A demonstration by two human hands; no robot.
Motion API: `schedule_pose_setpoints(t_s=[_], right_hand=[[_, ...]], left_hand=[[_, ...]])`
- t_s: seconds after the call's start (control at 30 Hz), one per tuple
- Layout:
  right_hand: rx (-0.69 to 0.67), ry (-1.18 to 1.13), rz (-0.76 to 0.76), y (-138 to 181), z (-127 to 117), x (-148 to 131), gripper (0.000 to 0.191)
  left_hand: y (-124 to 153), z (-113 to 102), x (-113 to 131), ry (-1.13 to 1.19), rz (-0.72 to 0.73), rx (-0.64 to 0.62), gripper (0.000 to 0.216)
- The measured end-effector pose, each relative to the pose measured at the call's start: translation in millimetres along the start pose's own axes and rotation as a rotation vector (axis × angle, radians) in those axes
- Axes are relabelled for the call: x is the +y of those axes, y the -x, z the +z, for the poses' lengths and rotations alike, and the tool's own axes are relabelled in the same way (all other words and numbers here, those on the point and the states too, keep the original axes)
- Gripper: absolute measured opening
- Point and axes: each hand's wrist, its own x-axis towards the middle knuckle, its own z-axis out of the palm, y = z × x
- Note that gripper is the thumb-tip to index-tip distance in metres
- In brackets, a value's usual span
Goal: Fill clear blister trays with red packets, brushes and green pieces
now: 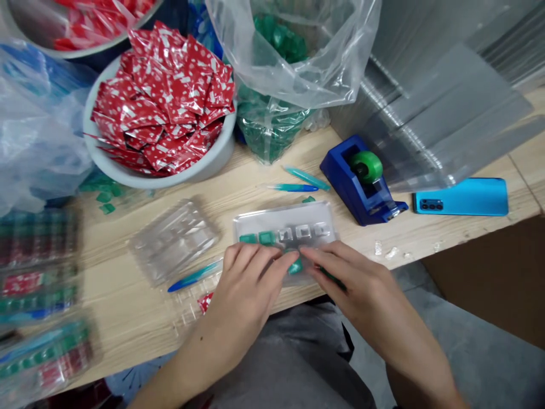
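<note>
A clear plastic tray (293, 218) with small compartments lies at the table's front edge; two green squares (259, 238) sit in its left pockets. My left hand (247, 289) rests on the tray's near side, fingers curled, pinching a small green piece (295, 266). My right hand (353, 284) meets it from the right, fingers closed over more green pieces (332, 278). Another empty clear tray (172, 241) lies to the left, with a blue and teal pen-like stick (193, 276) beside it.
A grey bowl (213, 162) of red dotted sachets and a clear bag of green pieces (272, 125) stand at the back. A blue tape dispenser (361, 182) and a blue phone (462, 197) lie right. Filled packs (38, 295) stack at the left. Two teal sticks (298, 182) lie behind the tray.
</note>
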Motion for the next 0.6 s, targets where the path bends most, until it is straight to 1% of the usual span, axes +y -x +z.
schedule_pose_setpoints(t_s=[0.07,0.13,0.2,0.27,0.37,0.43,0.5,0.6], right_hand=[[-0.050,-0.014,0.005,1.5,-0.8,0.5,0.027],[-0.075,-0.079,0.004,2.6,-1.9,1.8,0.026],[-0.082,-0.180,0.016,3.7,-3.1,2.5,0.025],[-0.084,-0.283,0.054,4.5,-3.9,1.5,0.024],[-0.071,-0.374,0.095,4.5,-4.1,-2.1,0.025],[-0.057,-0.378,0.073,3.1,-3.9,-4.2,0.030],[-0.036,-0.331,0.036,0.5,-4.3,-5.0,0.035],[0.044,-0.150,0.003,-7.1,-7.0,-4.6,0.036]], left_hand=[[0.7,-1.7,1.5,0.065,-0.008,0.010,0.024],[3.4,-4.5,2.6,0.142,-0.031,0.011,0.024],[7.9,-8.3,2.6,0.231,-0.062,0.003,0.026],[12.9,-12.4,1.5,0.333,-0.090,-0.033,0.031],[17.1,-16.4,-0.7,0.426,-0.122,-0.043,0.036],[14.6,-16.0,-1.9,0.433,-0.131,0.001,0.034],[6.8,-12.9,-3.4,0.382,-0.125,0.035,0.030],[-10.7,-5.7,-8.6,0.216,-0.151,0.140,0.021]])
